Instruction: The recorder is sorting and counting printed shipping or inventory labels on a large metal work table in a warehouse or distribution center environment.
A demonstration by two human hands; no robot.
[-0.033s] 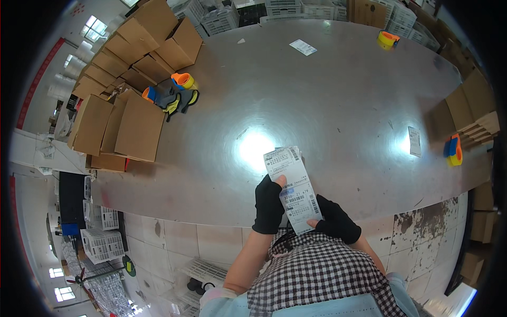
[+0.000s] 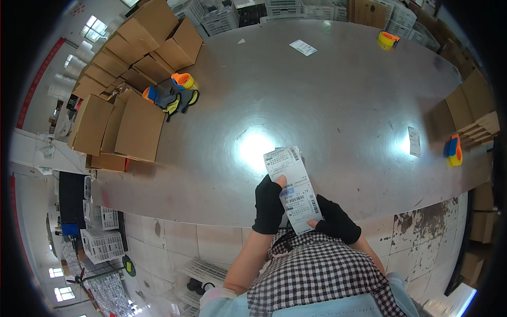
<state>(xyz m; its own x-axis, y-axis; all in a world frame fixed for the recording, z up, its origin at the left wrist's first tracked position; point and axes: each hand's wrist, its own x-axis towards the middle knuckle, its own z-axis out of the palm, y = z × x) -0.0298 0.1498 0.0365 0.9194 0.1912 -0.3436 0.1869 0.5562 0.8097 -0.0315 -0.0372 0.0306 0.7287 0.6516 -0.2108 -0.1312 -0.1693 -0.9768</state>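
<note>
A stack of white printed shipping labels [image 2: 299, 196] is held at the near edge of the metal table [image 2: 327, 121], in front of my checked apron. My left hand [image 2: 269, 207], in a black fingerless glove, grips the stack along its left side with the thumb on top. At the lower right corner, my right hand [image 2: 338, 222], gloved alike, pinches the labels between its thumb and fingers. Other sheet edges peek out behind the top one at the upper end. The fingers beneath the stack are hidden.
Open cardboard boxes [image 2: 138, 127] crowd the table's left side, beside grey-yellow work gloves [image 2: 182, 101] and an orange-yellow tape dispenser [image 2: 185, 81]. Another tape dispenser [image 2: 453, 150] and a loose label [image 2: 414, 141] lie at right. A further label [image 2: 303, 47] lies at the back.
</note>
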